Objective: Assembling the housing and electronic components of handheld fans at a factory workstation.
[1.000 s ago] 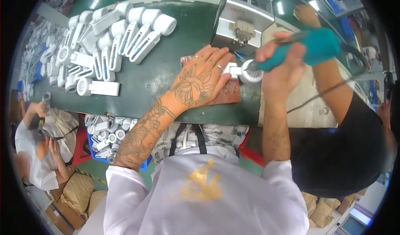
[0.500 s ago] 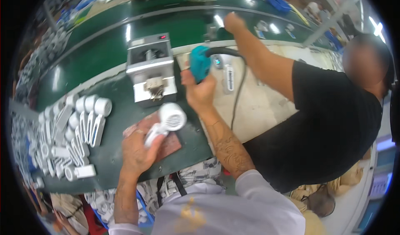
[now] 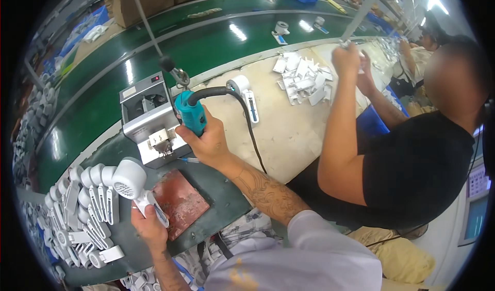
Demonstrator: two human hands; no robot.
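My left hand (image 3: 148, 225) grips a white hair-dryer-shaped housing (image 3: 132, 184) by its handle, lifted above a reddish-brown mat (image 3: 180, 200) on the dark green bench. My right hand (image 3: 207, 143) is closed around a teal electric screwdriver (image 3: 190, 115) with a black cable, tip pointing down at a small grey feeder box (image 3: 146, 120). The screwdriver hangs from a cord overhead.
Rows of white housings (image 3: 85, 208) lie at the left of the bench. A green conveyor belt (image 3: 216, 38) runs behind. To my right a person in a black shirt (image 3: 412, 162) works with raised hands over a beige mat with white parts (image 3: 304, 77) and another housing (image 3: 245, 92).
My view has swung right. My left hand lifted the white housing off the mat. My right hand carried the screwdriver away from the housing, over to the grey box.
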